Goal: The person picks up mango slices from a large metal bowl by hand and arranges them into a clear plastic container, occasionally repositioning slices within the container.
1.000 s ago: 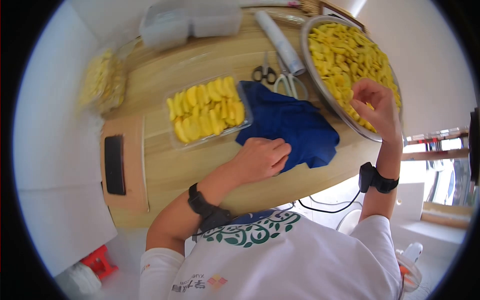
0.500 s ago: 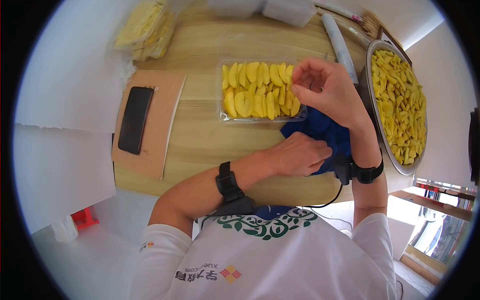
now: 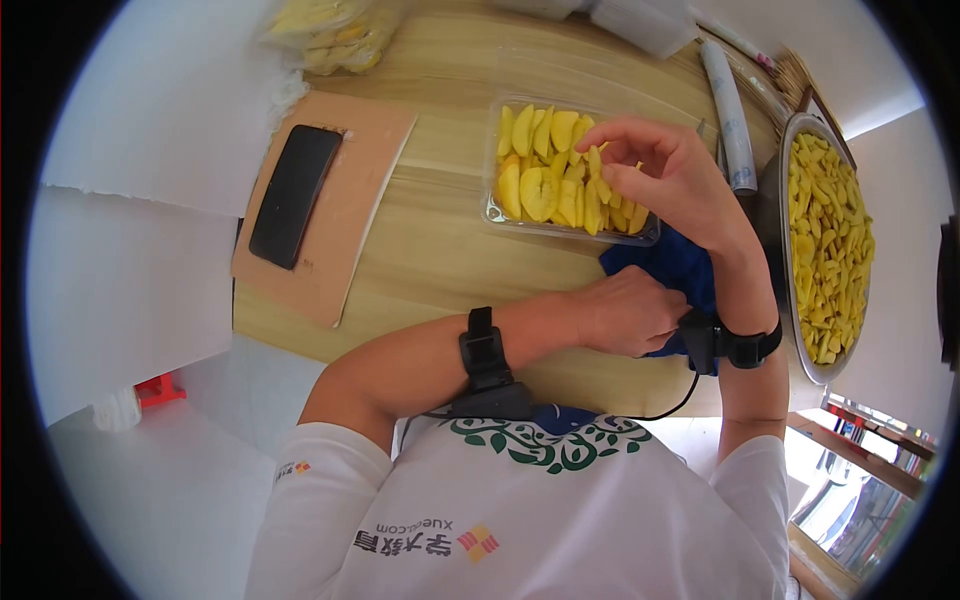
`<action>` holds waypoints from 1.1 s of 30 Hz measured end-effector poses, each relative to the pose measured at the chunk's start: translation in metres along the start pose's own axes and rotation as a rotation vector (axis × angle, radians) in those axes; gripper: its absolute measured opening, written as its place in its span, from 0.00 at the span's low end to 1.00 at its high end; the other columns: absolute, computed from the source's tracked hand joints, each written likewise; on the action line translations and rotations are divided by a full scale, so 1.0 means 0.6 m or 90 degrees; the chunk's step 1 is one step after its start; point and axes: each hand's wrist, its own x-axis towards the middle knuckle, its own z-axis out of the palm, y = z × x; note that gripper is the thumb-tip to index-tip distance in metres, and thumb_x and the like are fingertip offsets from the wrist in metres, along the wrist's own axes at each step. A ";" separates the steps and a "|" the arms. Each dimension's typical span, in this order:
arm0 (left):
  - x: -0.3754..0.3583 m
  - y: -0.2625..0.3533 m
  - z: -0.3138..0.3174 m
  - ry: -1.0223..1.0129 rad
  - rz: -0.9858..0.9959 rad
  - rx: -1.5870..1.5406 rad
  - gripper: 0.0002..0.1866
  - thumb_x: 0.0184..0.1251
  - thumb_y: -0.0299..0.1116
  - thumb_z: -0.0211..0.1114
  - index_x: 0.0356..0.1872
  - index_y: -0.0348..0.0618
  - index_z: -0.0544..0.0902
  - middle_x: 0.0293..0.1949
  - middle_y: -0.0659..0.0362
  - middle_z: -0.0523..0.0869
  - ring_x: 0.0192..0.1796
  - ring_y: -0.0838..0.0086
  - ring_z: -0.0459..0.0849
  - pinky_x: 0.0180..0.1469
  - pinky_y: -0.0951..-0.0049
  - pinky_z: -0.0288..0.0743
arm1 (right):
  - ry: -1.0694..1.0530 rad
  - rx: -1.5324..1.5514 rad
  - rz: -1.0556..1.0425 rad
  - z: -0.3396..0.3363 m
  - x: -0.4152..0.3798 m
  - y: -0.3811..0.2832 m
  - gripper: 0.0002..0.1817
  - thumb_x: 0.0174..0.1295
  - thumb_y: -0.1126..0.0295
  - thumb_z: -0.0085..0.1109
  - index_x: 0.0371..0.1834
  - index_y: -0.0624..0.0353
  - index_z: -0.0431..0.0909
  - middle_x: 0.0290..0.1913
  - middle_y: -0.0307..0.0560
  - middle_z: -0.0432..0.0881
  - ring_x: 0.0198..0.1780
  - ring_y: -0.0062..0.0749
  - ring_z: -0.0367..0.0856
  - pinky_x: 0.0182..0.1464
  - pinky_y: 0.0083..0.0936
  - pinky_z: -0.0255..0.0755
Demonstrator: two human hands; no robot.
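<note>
My right hand (image 3: pixel 672 185) is over the right half of a clear plastic tray (image 3: pixel 560 232), with thumb and forefinger pinched around a yellow fruit slice (image 3: pixel 597 163). Rows of similar yellow slices (image 3: pixel 540 190) fill the tray, some upright and some leaning. Curled into a fist, my left hand (image 3: pixel 632 310) rests against a crumpled blue cloth (image 3: pixel 665 262) nearer my body. Its fingertips are tucked under and partly covered by the strap box on my right wrist, so whatever they may hold is hidden.
A large metal basin (image 3: pixel 800 340) heaped with cut yellow fruit (image 3: pixel 830 250) stands at the right. A plastic-wrapped roll (image 3: pixel 728 115) lies behind. On the left, a black phone (image 3: pixel 295 195) sits on cardboard (image 3: pixel 362 215). Packed fruit boxes (image 3: pixel 335 35) and clear containers (image 3: pixel 645 22) are at the back.
The camera view has turned, so the scene sits farther right. My right fingers have lowered toward the slices, and a slice now shows between them. My left fist stays by the cloth.
</note>
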 end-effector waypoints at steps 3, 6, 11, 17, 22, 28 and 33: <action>0.001 0.002 -0.004 -0.010 -0.007 -0.007 0.10 0.58 0.31 0.67 0.22 0.37 0.80 0.29 0.52 0.80 0.30 0.52 0.84 0.32 0.53 0.77 | -0.032 0.057 0.019 0.004 0.008 0.003 0.13 0.59 0.72 0.61 0.47 0.60 0.84 0.31 0.33 0.81 0.32 0.12 0.72 0.36 0.16 0.68; 0.002 0.002 -0.003 -0.015 -0.009 -0.006 0.11 0.58 0.31 0.67 0.20 0.37 0.80 0.29 0.52 0.80 0.30 0.53 0.84 0.31 0.54 0.77 | -0.036 0.055 0.026 -0.001 0.016 0.006 0.13 0.60 0.71 0.61 0.47 0.60 0.84 0.31 0.33 0.81 0.32 0.13 0.73 0.37 0.16 0.69; 0.001 0.002 -0.003 -0.020 -0.006 -0.004 0.11 0.59 0.31 0.67 0.20 0.37 0.80 0.29 0.52 0.80 0.30 0.53 0.84 0.31 0.54 0.77 | 0.049 -0.040 -0.007 -0.012 0.028 0.023 0.12 0.60 0.69 0.63 0.45 0.61 0.85 0.31 0.33 0.81 0.33 0.15 0.74 0.38 0.17 0.70; 0.000 0.001 -0.004 -0.022 -0.003 0.004 0.12 0.59 0.31 0.66 0.18 0.37 0.80 0.29 0.51 0.80 0.30 0.53 0.84 0.31 0.54 0.77 | 0.070 -0.082 -0.007 -0.007 0.026 0.020 0.10 0.58 0.70 0.65 0.40 0.62 0.85 0.31 0.34 0.82 0.33 0.15 0.73 0.37 0.18 0.70; 0.001 0.002 -0.006 -0.030 -0.004 0.004 0.12 0.58 0.31 0.66 0.19 0.37 0.80 0.29 0.51 0.81 0.30 0.53 0.85 0.32 0.53 0.78 | 0.065 -0.090 0.007 -0.005 0.024 0.018 0.08 0.58 0.71 0.66 0.38 0.63 0.85 0.29 0.34 0.80 0.31 0.14 0.72 0.35 0.17 0.70; 0.001 0.002 -0.004 -0.024 -0.001 0.010 0.12 0.58 0.31 0.67 0.18 0.37 0.80 0.29 0.51 0.81 0.30 0.54 0.85 0.31 0.54 0.79 | 0.062 -0.149 0.001 -0.009 0.017 0.014 0.07 0.59 0.71 0.66 0.36 0.64 0.85 0.27 0.33 0.79 0.29 0.13 0.71 0.32 0.17 0.68; 0.000 0.001 -0.001 -0.015 0.001 0.017 0.12 0.58 0.31 0.66 0.18 0.37 0.80 0.29 0.51 0.81 0.30 0.54 0.85 0.31 0.55 0.79 | 0.065 -0.107 0.008 -0.011 0.017 0.016 0.09 0.60 0.69 0.69 0.38 0.63 0.86 0.27 0.33 0.79 0.29 0.13 0.70 0.32 0.18 0.67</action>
